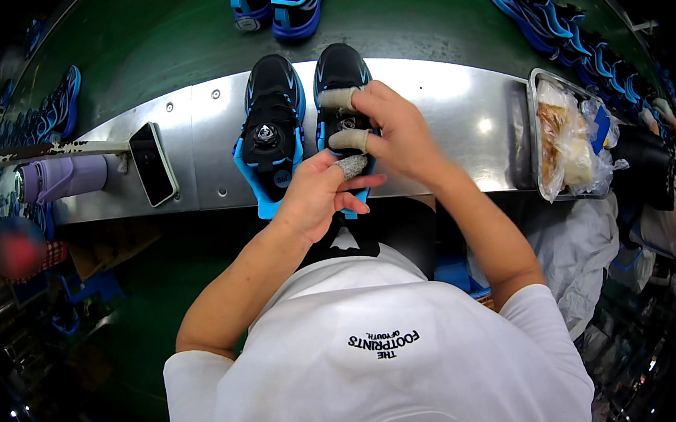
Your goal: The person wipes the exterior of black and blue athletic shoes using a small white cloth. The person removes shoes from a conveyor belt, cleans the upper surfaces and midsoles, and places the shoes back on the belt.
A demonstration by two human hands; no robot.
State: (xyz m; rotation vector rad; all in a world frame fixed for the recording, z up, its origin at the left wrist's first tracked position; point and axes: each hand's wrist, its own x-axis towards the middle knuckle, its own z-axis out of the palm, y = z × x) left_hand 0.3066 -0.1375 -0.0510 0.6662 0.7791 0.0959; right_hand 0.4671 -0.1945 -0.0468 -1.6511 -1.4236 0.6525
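curling over the right shoe (340, 62) at the frame's upper centre, toe toward the top edge, the right hand (399, 129) flanks its midsection, left hand (310, 200) nearer its heel; whether either half-bent hand grips anything, cannot tell

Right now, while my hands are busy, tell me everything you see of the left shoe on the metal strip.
The left shoe is black with bright blue edging and a fabric-like upper. A round, shiny dial sits on its tongue, and a round bluish patch shows inside. It rests on the metal strip, toe pointing away from you, beside the other shoe. Your left hand is near its heel; contact can't be told.
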